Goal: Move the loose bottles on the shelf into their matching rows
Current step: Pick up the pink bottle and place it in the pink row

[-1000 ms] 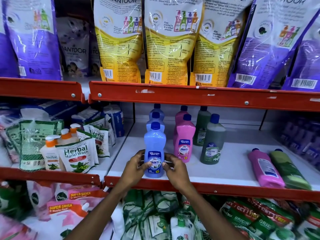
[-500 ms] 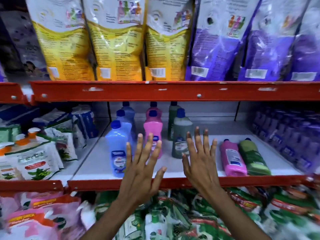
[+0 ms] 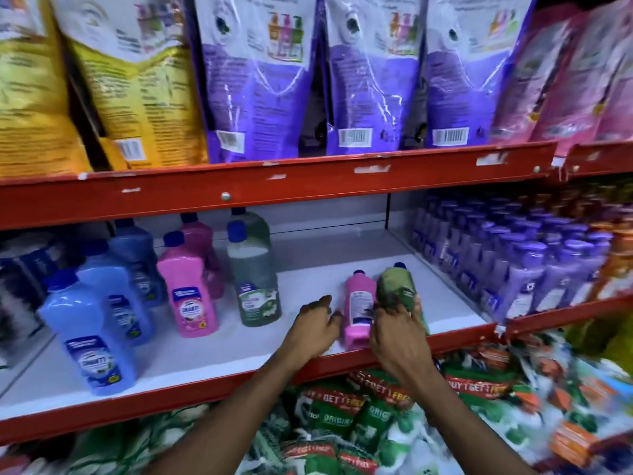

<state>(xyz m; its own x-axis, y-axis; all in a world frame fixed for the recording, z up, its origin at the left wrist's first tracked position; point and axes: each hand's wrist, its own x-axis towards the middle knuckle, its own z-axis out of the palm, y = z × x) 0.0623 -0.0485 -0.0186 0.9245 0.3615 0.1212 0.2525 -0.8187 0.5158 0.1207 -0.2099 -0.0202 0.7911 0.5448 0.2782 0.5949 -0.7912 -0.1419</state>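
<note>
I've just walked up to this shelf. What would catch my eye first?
Two hands at the shelf's front edge: the right hand grips a green bottle that is tipped over, and the left hand reaches for the pink bottle lying beside it. To their left, blue, pink and green bottles stand in upright rows. Big yellow and purple pouches fill the shelf above.

Both bare forearms reach up from the bottom edge, converging toward the right of centre; the left hand (image 3: 317, 322) is palm-down, fingers loosely curled and slightly spread, gripping nothing; the right hand (image 3: 399, 332) is just beside it, knuckles toward the camera, fingers wrapped around the green bottle (image 3: 399, 286).
</note>
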